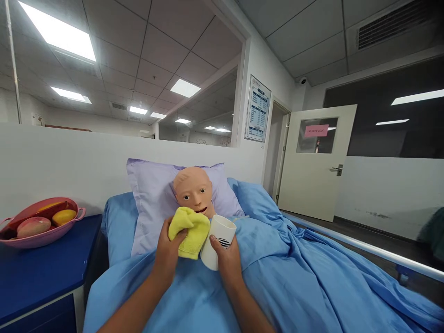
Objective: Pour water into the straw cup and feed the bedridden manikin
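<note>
Yellow terry-type cloth, bunched in my L hand: thumb on the near face, fingers mostly hidden behind, a loose flap hanging below. My R hand grips a white cup w/ dark stripes, thumb across the near side, other fingers out of sight around the far/R side. The cup leans, rim up and to the R, base down and to the L; can't see how much is in it, if anything.

Both things are over the blue bedding, mid-scene, just near of the manikin head, which lies face up on a lilac pillow. The cloth's upper edge overlaps the chin area in view; can't tell if it's touching. Cup sits just R of the cloth, gap btw. them unclear.

To do this well, IMO: straighten the cup a bit b/c that lean could spill any liquid; firm grip, no squeezing. Cloth is best folded flat under the fingertips, w/ the loose flap tucked in so it doesn't snag the cup. Light pressure near the face, wrists low, cup clear of the mouth.

Far L, a pink basket w/ fruit stands on the blue cabinet, well apart from my hands.
</note>
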`<control>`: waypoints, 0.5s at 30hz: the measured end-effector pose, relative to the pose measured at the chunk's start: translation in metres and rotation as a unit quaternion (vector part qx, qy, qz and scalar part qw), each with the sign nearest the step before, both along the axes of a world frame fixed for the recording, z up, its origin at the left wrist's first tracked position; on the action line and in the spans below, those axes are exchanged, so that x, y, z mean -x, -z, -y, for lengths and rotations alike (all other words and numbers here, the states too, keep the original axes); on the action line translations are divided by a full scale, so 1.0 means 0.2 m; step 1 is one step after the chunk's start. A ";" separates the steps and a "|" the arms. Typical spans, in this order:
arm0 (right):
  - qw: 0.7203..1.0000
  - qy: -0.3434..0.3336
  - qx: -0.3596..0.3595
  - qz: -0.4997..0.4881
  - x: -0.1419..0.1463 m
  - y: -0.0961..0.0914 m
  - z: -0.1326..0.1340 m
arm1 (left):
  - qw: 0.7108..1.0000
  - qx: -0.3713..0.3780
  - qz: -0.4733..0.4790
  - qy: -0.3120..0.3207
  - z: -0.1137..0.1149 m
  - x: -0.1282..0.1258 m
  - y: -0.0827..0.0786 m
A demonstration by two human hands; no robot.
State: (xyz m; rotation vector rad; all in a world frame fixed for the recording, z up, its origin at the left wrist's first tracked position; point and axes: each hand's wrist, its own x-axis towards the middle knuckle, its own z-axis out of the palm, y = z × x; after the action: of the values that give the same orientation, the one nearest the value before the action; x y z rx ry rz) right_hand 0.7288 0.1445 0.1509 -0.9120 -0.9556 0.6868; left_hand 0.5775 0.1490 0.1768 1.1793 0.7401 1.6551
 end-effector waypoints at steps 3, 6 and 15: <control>0.999 -0.034 0.004 0.011 0.03 0.02 0.01 | 0.979 0.118 0.133 0.097 -0.02 0.04 0.09; 0.996 -0.077 0.021 0.031 0.05 0.04 0.01 | 0.942 0.174 0.235 0.165 -0.11 0.09 0.23; 0.983 -0.153 0.040 0.098 0.05 0.04 0.03 | 0.912 0.192 0.294 0.212 -0.17 0.16 0.35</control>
State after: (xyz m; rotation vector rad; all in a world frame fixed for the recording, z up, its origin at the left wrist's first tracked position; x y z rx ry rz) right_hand 0.7180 0.1391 0.1420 -0.9250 -1.2673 0.9133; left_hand 0.5451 0.1839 0.1063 0.4664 0.3596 1.3085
